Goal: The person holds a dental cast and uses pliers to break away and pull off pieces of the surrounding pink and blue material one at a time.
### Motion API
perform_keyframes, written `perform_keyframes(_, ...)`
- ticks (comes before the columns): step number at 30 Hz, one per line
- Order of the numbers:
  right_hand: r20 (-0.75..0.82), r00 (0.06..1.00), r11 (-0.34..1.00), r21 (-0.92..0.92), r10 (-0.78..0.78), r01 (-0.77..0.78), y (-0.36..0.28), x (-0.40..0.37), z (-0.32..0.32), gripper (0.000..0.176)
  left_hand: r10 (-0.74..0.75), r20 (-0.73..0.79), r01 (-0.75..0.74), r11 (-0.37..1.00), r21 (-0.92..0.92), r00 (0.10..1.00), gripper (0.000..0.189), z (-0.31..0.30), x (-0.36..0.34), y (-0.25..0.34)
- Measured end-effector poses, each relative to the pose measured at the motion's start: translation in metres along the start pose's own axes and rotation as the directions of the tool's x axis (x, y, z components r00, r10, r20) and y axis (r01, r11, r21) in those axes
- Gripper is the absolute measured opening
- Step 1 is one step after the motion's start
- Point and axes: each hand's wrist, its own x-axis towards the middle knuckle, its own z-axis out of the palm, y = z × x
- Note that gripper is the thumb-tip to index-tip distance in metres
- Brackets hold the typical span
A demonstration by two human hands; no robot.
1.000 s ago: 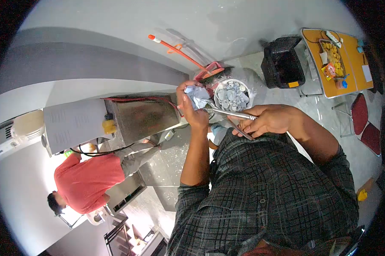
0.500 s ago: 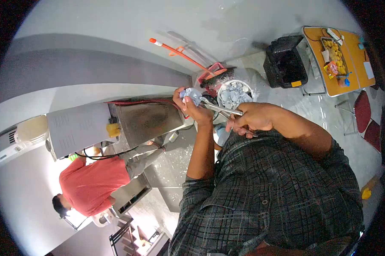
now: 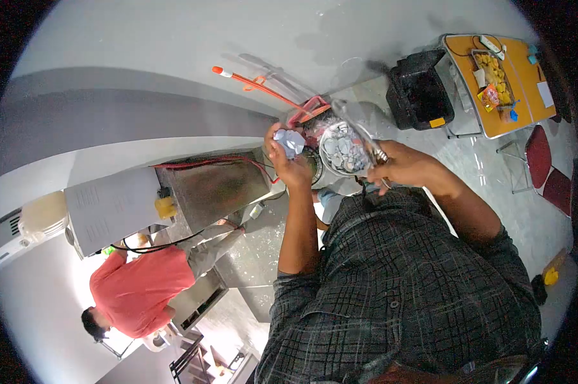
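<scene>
Since the last moment the metal tongs (image 3: 358,131) have swung away from the wad and now point up and away from me, across the white bucket (image 3: 328,168) of grey pieces. In the head view my left hand (image 3: 290,168) has its grip clamped on the crumpled blue-white wad (image 3: 290,141), held up just left of the bucket. My right hand (image 3: 409,168) has its grip closed around the tongs' handle end, just right of the bucket. A red dustpan (image 3: 305,110) lies beyond the bucket, with a black bin (image 3: 420,89) and an orange surface (image 3: 526,83) further right. A person in a red shirt (image 3: 138,291) bends beside a metal box (image 3: 215,185).
</scene>
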Motion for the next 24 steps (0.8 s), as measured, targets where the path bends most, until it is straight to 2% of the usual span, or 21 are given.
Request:
perform_keyframes(2, -0.037, 0.999, 0.992, -0.124, 0.021, -0.026, -0.016, -0.015, -0.002, 0.058, -0.165, 0.005, 0.160, 0.943, -0.292, 0.986, 0.055, 0.002, 0.003, 0.006)
perform_keyframes(3, -0.032, 0.998, 0.989, -0.134, 0.054, -0.058, -0.028, -0.024, 0.003, 0.060, -0.167, 0.006, 0.162, 0.944, -0.289, 0.986, 0.055, 0.008, 0.003, 0.015)
perform_keyframes(4, -0.030, 0.998, 0.990, -0.131, 0.054, -0.058, -0.025, -0.024, 0.006, 0.060, -0.185, 0.080, 0.201, 0.902, -0.381, 0.980, 0.059, 0.018, 0.003, 0.026)
perform_keyframes(5, -0.018, 0.994, 0.964, -0.246, -0.107, 0.099, -0.021, -0.024, 0.010, 0.057, -0.193, 0.155, 0.243, 0.849, -0.468, 0.969, 0.063, 0.024, 0.004, 0.033)
perform_keyframes(6, 0.012, 0.965, 0.901, -0.355, -0.263, 0.250, -0.021, -0.024, 0.015, 0.053, -0.191, 0.155, 0.243, 0.850, -0.467, 0.969, 0.063, 0.022, 0.007, 0.032)
perform_keyframes(8, 0.055, 0.962, 0.910, -0.313, -0.267, 0.270, -0.030, -0.028, 0.021, 0.055, -0.130, 0.171, 0.184, 0.916, -0.355, 0.977, 0.073, 0.016, 0.014, 0.031)
perform_keyframes(9, 0.176, 0.971, 0.969, -0.155, -0.163, 0.191, -0.029, -0.026, 0.021, 0.054, -0.129, 0.171, 0.182, 0.918, -0.352, 0.977, 0.073, 0.018, 0.015, 0.036)
perform_keyframes(10, 0.309, 0.948, 0.997, -0.007, -0.076, 0.082, -0.028, -0.024, 0.022, 0.053, -0.047, 0.153, 0.076, 0.978, -0.195, 0.987, 0.077, 0.020, 0.015, 0.041)
perform_keyframes(11, 0.335, 0.941, 0.999, 0.023, -0.050, 0.045, -0.026, -0.022, 0.022, 0.048, 0.039, 0.151, -0.034, 0.999, -0.032, 0.988, 0.080, 0.021, 0.015, 0.045)
perform_keyframes(12, 0.336, 0.940, 0.999, 0.024, -0.052, 0.046, -0.025, -0.022, 0.022, 0.048, 0.039, 0.151, -0.035, 0.999, -0.031, 0.988, 0.080, 0.019, 0.015, 0.048)
perform_keyframes(13, 0.376, 0.926, 0.996, 0.093, -0.025, -0.011, -0.025, -0.023, 0.021, 0.048, 0.116, 0.192, -0.129, 0.990, 0.053, 0.974, 0.083, 0.016, 0.015, 0.051)
perform_keyframes(15, 0.422, 0.907, 0.985, 0.157, -0.001, -0.072, -0.026, -0.022, 0.019, 0.048, 0.234, 0.242, -0.291, 0.928, 0.234, 0.942, 0.091, 0.011, 0.019, 0.058)
perform_keyframes(17, 0.487, 0.870, 0.980, 0.126, 0.072, -0.151, -0.034, -0.024, 0.016, 0.051, 0.248, 0.290, -0.330, 0.902, 0.279, 0.924, 0.093, 0.005, 0.020, 0.064)
perform_keyframes(19, 0.512, 0.855, 0.978, 0.127, 0.079, -0.167, -0.038, -0.023, 0.014, 0.053, 0.257, 0.337, -0.367, 0.873, 0.322, 0.906, 0.094, 0.001, 0.020, 0.071)
perform_keyframes(21, 0.527, 0.847, 0.976, 0.138, 0.071, -0.168, -0.040, -0.017, 0.013, 0.055, 0.292, 0.443, -0.474, 0.790, 0.388, 0.848, 0.096, -0.001, 0.021, 0.078)
perform_keyframes(22, 0.528, 0.846, 0.976, 0.139, 0.071, -0.168, -0.041, -0.017, 0.013, 0.055, 0.291, 0.443, -0.474, 0.789, 0.390, 0.848, 0.096, -0.001, 0.022, 0.084)
perform_keyframes(24, 0.505, 0.846, 0.926, 0.212, 0.170, -0.313, -0.050, -0.019, 0.015, 0.054, 0.310, 0.543, -0.593, 0.645, 0.483, 0.780, 0.098, 0.001, 0.021, 0.098)
